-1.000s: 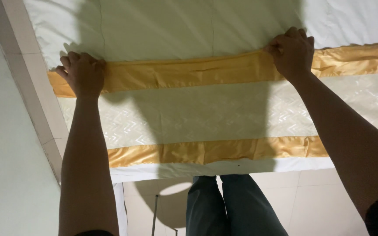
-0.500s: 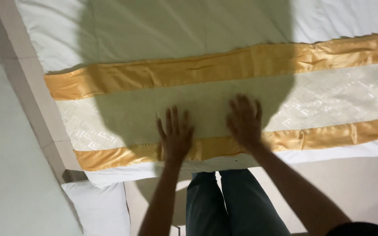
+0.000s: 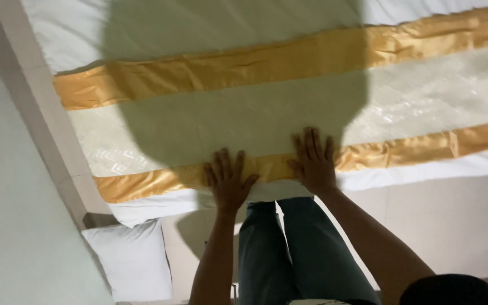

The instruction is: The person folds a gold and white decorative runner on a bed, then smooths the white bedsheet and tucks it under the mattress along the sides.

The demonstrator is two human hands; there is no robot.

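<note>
Both hands lie flat with fingers spread, clamped on nothing. One left hand point(image 3: 227, 181) and one right hand point(image 3: 313, 162) press palm-down, side by side, on the near edge of a single bed runner point(image 3: 266, 121). That runner is a long cream quilted strip with two gold satin bands: the far band point(image 3: 244, 65) runs well beyond the fingertips, and the near band point(image 3: 413, 149) passes directly under both palms. The left hand covers the near band a little lower than the right, its heel reaching the white sheet point(image 3: 159, 203) that shows below the runner.

One bed is in view, its white cover point(image 3: 74, 34) stretching above the far band. The runner lies across it from edge to edge, slanting upward toward the right of the view, and the hands sit near the middle of its near side. A large shadow falls over the centre of the cloth. Below the bed edge are the person's two legs in dark green trousers point(image 3: 295, 248), and one white pillow point(image 3: 134, 260) rests on the floor just left of them, well apart from both hands.
</note>
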